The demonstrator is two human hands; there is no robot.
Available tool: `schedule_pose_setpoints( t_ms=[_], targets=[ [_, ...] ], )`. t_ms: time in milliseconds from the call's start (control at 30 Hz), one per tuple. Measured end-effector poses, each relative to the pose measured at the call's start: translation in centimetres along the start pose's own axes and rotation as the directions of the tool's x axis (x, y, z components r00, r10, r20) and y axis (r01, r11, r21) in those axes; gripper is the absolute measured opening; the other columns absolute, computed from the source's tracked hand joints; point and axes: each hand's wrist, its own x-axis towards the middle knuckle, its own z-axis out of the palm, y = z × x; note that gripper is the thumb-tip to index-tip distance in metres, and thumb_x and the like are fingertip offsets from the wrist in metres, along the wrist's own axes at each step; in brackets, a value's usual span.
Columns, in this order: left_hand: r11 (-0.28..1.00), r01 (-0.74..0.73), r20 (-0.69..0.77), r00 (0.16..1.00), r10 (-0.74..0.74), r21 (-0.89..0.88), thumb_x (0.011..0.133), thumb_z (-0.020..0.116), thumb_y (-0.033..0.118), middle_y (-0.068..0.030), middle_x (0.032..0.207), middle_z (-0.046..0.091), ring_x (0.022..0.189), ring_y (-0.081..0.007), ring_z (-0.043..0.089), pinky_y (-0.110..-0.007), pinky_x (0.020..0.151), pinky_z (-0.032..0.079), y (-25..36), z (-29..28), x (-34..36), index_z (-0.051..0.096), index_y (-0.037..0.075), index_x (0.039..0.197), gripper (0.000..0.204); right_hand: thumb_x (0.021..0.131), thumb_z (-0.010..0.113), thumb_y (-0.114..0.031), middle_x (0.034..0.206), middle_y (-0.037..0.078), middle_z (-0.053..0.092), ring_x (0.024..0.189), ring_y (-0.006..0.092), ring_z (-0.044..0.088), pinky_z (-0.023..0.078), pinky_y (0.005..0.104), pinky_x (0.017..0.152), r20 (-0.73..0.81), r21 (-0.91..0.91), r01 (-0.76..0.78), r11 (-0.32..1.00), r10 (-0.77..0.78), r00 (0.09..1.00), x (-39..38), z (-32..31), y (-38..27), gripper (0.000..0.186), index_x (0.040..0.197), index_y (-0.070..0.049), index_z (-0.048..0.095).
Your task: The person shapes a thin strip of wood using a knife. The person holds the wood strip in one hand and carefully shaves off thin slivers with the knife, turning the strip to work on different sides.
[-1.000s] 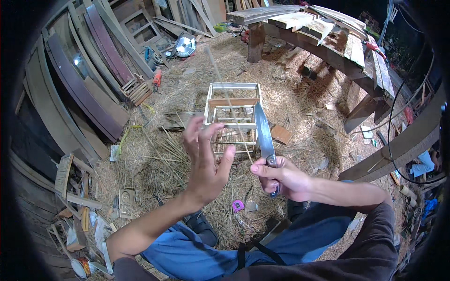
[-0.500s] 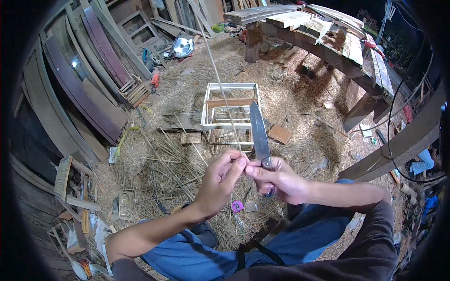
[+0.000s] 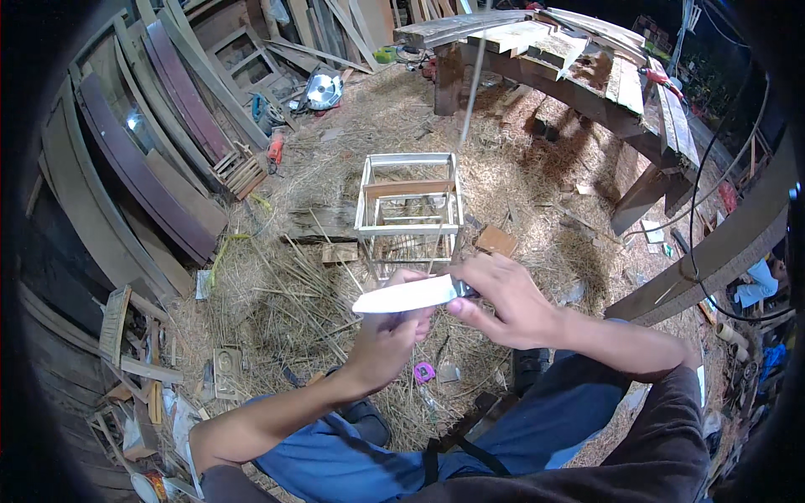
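Observation:
A knife [image 3: 405,296] is gripped by its handle in my right hand [image 3: 510,303], the broad pale blade lying nearly level and pointing left. The blade passes in front of my left hand [image 3: 384,345] and hides part of its fingers, which are curled closed. From between the hands a long, thin wooden strip [image 3: 474,92], blurred, rises away from me; its lower end is hidden by the hands and knife. Beyond them on the floor stands a small pale wooden frame [image 3: 408,229] with a brown crossbar.
Thin strips [image 3: 277,306] and shavings litter the floor. A pink tape measure [image 3: 424,372] lies near my feet. Far left are a circular saw [image 3: 324,89] and an orange power tool [image 3: 275,148]. A heavy workbench [image 3: 545,63] stands far right; boards [image 3: 142,159] lean at left.
The knife has swung from pointing up and away to lying level across my left hand, pointing left. My right hand has turned over it. The strip's far end has tilted to the right.

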Motion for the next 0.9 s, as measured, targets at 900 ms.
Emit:
schedule_pose_setpoints(
  t_ms=[900],
  targets=[
    [0.997, 0.010, 0.078, 0.997, -0.004, -0.073, 0.103, 0.045, 0.007, -0.0011, 0.082, 0.046, 0.067, -0.0056, 0.039, -0.022, 0.058, 0.036, 0.7, -1.2, -0.9, 0.042, 0.006, 0.112, 0.010, 0.084, 0.069, -0.040, 0.082, 0.007, 0.068, 0.076, 0.0227, 0.064, 0.043, 0.0356, 0.071, -0.079, -0.219, 0.091, 0.971, -0.111, 0.991, 0.8, -1.1, 0.8, 0.039, 0.103, -0.007, 0.069]
  ],
)
